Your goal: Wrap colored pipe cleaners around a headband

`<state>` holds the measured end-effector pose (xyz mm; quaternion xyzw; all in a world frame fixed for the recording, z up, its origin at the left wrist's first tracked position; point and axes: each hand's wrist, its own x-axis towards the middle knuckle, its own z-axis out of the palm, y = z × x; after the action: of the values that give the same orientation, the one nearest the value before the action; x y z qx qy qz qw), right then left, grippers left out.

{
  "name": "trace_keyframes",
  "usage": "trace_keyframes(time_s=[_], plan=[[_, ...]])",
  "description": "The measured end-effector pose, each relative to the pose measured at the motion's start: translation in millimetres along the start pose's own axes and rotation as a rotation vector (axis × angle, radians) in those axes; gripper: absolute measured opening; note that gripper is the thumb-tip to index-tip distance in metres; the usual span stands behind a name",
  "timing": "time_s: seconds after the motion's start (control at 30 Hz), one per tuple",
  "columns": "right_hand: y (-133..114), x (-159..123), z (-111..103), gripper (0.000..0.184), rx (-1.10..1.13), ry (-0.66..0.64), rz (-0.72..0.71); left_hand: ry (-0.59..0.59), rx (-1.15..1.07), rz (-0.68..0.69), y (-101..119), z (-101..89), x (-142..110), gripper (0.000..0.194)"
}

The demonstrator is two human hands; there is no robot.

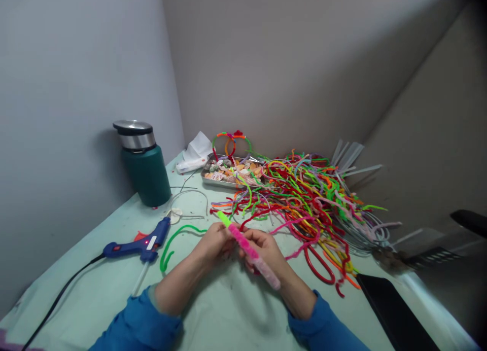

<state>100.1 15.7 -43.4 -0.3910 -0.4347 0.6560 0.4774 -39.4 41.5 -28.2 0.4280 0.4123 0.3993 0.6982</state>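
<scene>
Between my two hands is a band wrapped in fuzzy pipe cleaner [243, 242], probably a headband seen edge-on. It runs from lime green at its far end through hot pink to pale pink near my right wrist. My left hand [216, 243] is closed on it from the left, fingertips partly hidden. My right hand [268, 250] pinches at its middle from the right. A bit of red pipe cleaner shows by the right fingers; whether they hold it I cannot tell. Left of my left hand lies a bent green pipe cleaner [173, 238].
A blue glue gun [150, 244] with a black cord lies left, below a green bottle [146, 176]. Behind stand a metal tray [213, 181] of small decorations and wrapped headbands [224, 135]. Tangled pipe cleaners [304, 188], red scissors [321, 267] and a black phone-like slab [393, 310] are right.
</scene>
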Motion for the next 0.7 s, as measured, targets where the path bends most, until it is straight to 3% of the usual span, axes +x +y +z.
trace_keyframes(time_s=[0.17,0.37,0.5,0.7], plan=[[-3,-3,-3,0.027,0.100,-0.155,0.096,-0.210,-0.201,-0.066,9,-3.1,-6,0.018],[-6,-6,-11,0.020,0.262,-0.306,0.144,-0.399,-0.175,-0.024,19,-4.0,-15,0.026],[-8,-8,-17,0.023,0.304,-0.349,0.173,-0.414,-0.190,-0.017,20,-4.7,-16,0.027],[-9,-8,-17,0.024,0.307,-0.352,0.182,-0.336,-0.172,0.023,11,-6.0,-8,0.022]])
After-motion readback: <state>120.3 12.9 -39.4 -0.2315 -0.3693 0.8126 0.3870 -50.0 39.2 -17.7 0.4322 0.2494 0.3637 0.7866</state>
